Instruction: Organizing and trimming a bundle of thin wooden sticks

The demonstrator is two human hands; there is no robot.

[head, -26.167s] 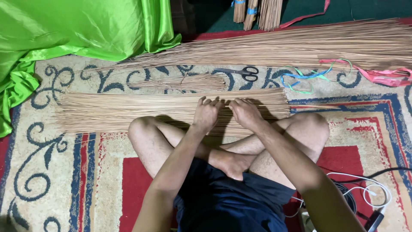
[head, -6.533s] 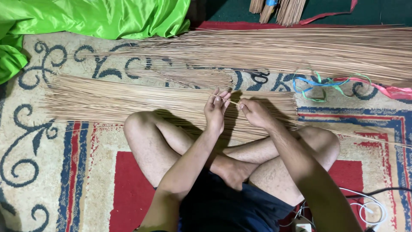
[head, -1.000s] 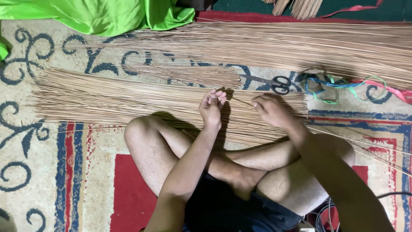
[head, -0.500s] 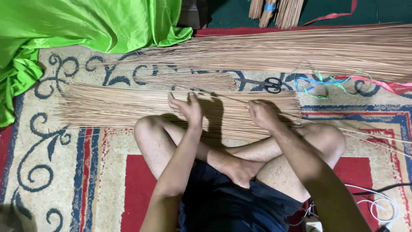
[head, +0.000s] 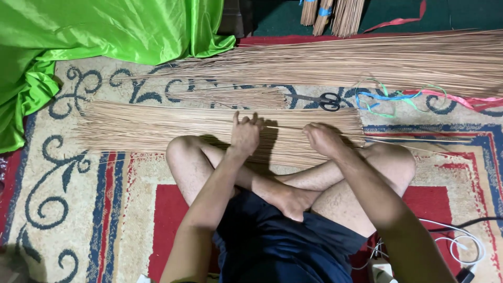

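Observation:
I sit cross-legged on a patterned carpet (head: 63, 209) with a flat layer of thin brown sticks (head: 146, 128) spread across it in front of my knees. My left hand (head: 244, 135) hovers just over the middle of this layer, fingers up and apart, holding nothing. Further right, at the layer's right part, my right hand (head: 320, 139) rests knuckles-up with its fingers curled down. A single thin stick (head: 414, 148) runs from it off to the right over my knee.
Black scissors (head: 329, 100) and loose coloured ribbons (head: 387, 97) lie just beyond the layer. Behind them are a small stick bundle (head: 236, 97) and a long heap of sticks (head: 377, 60). Green cloth (head: 78, 36) fills the far left. White cables (head: 456, 243) lie at my right hip.
My left hand has moved right, back toward the middle of the layer, and opened upward. My right hand has stayed on the sticks. The view shifted slightly.

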